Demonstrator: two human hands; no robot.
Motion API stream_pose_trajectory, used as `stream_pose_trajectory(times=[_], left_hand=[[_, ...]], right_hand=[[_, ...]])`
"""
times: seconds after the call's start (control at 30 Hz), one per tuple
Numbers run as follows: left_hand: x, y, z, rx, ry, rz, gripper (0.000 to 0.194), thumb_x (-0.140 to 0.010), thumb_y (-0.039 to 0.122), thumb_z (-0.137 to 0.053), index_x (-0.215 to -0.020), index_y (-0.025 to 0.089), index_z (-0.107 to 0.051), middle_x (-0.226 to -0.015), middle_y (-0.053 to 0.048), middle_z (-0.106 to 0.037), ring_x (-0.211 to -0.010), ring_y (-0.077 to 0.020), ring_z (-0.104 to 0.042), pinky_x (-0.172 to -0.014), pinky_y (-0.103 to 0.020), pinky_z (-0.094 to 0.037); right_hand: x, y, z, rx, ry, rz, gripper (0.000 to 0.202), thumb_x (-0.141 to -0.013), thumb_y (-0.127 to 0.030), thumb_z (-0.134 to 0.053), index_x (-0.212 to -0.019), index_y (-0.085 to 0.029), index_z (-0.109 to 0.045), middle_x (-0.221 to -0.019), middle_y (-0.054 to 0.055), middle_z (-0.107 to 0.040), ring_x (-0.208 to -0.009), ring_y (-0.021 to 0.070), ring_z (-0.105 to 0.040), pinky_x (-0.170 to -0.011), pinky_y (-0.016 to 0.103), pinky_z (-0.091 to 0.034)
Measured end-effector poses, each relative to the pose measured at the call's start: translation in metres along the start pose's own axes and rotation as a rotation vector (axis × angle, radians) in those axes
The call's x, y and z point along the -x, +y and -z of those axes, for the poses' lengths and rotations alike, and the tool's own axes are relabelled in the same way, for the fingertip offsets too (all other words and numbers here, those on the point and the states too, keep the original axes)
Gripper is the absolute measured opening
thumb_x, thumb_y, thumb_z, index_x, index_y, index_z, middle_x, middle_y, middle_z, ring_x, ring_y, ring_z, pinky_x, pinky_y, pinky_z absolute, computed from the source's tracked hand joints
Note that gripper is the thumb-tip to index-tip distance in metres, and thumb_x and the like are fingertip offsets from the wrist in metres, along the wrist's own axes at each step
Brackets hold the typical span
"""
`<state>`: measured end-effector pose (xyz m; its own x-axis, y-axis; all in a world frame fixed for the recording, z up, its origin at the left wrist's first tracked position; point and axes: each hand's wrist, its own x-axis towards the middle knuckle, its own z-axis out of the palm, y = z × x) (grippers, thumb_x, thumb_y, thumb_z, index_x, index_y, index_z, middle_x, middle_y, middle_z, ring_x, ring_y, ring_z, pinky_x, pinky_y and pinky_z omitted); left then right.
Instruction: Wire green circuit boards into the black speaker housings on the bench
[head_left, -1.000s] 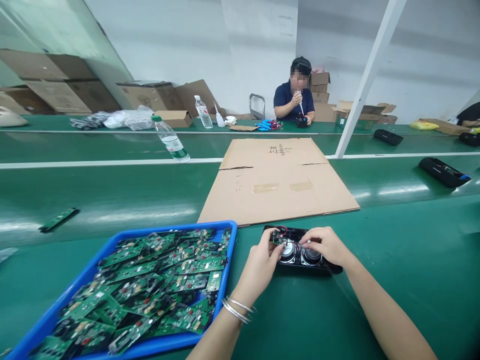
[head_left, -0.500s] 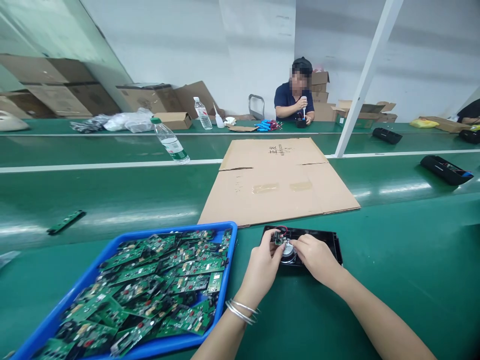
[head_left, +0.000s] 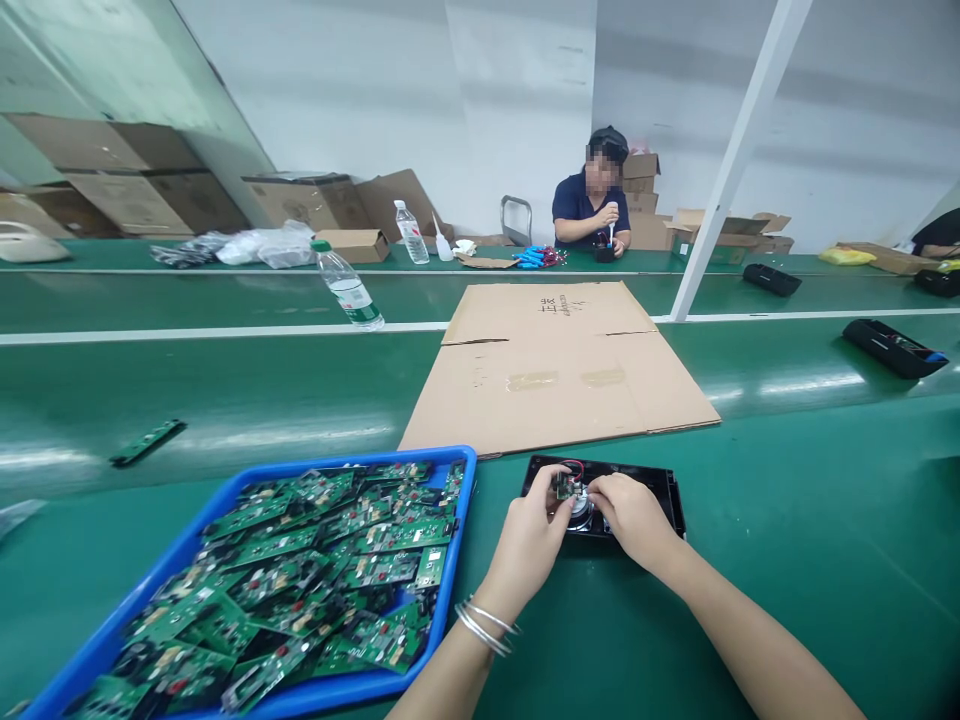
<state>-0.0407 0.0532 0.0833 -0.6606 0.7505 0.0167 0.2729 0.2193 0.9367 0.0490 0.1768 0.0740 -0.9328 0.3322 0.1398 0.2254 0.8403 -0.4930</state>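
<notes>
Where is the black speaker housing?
In the head view, the black speaker housing lies below and right of centre, right of the blue tray, under the left hand and right hand.

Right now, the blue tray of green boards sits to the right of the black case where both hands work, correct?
No, the side is wrong: in the head view, the blue tray of green boards sits to the left of the black case where the left hand and right hand work.
</notes>
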Motion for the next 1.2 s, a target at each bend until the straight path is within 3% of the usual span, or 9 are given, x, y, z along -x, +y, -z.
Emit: stream_pose_trajectory(times=[0.5,0.73,0.83,0.93,1.2], left_hand=[[-0.001,-0.003,-0.002,0.004,-0.06,-0.063,0.026,-0.08,0.02,-0.043,-0.106,0.022,-0.049,-0.084,-0.003,-0.065,-0.075,-0.0174,-0.062,-0.065,-0.027,-0.046],[-0.001,-0.001,0.0,0.029,-0.034,-0.057,0.024,-0.08,0.022,-0.042,-0.103,0.02,-0.048,-0.088,-0.004,-0.064,-0.077,-0.0176,-0.061,-0.067,-0.027,-0.047],[-0.001,-0.002,0.001,-0.066,-0.038,-0.08,0.024,-0.079,0.021,-0.042,-0.102,0.021,-0.05,-0.08,-0.002,-0.063,-0.066,-0.0161,-0.058,-0.061,-0.026,-0.044],[-0.001,-0.003,0.002,-0.105,-0.08,-0.085,0.025,-0.08,0.019,-0.041,-0.103,0.022,-0.05,-0.079,-0.001,-0.063,-0.063,-0.0156,-0.057,-0.058,-0.025,-0.042],[-0.001,0.0,-0.001,0.016,-0.07,-0.098,0.023,-0.079,0.018,-0.041,-0.1,0.021,-0.05,-0.09,-0.003,-0.063,-0.073,-0.0156,-0.058,-0.063,-0.025,-0.045]], right_hand=[[0.0,-0.002,0.002,0.192,-0.061,0.015,0.02,-0.088,-0.014,-0.04,-0.077,-0.015,-0.056,-0.074,0.004,-0.059,-0.07,0.016,-0.053,-0.06,0.025,-0.037],[0.0,-0.003,-0.006,0.112,-0.031,-0.041,0.015,-0.088,-0.014,-0.042,-0.083,-0.015,-0.056,-0.079,0.004,-0.061,-0.075,0.0163,-0.056,-0.064,0.024,-0.039],[0.0,-0.004,-0.005,0.035,-0.041,-0.107,0.011,-0.087,-0.014,-0.045,-0.093,-0.014,-0.054,-0.082,0.004,-0.063,-0.077,0.0174,-0.058,-0.066,0.025,-0.041],[-0.001,-0.003,0.0,-0.064,-0.076,-0.119,0.029,-0.084,-0.011,-0.05,-0.113,-0.012,-0.046,-0.083,0.003,-0.065,-0.077,0.0173,-0.061,-0.067,0.025,-0.043],[-0.003,0.002,0.006,-0.053,-0.091,0.023,0.028,-0.086,-0.014,-0.048,-0.114,-0.013,-0.052,-0.094,0.007,-0.064,-0.084,0.0179,-0.061,-0.073,0.026,-0.045]])
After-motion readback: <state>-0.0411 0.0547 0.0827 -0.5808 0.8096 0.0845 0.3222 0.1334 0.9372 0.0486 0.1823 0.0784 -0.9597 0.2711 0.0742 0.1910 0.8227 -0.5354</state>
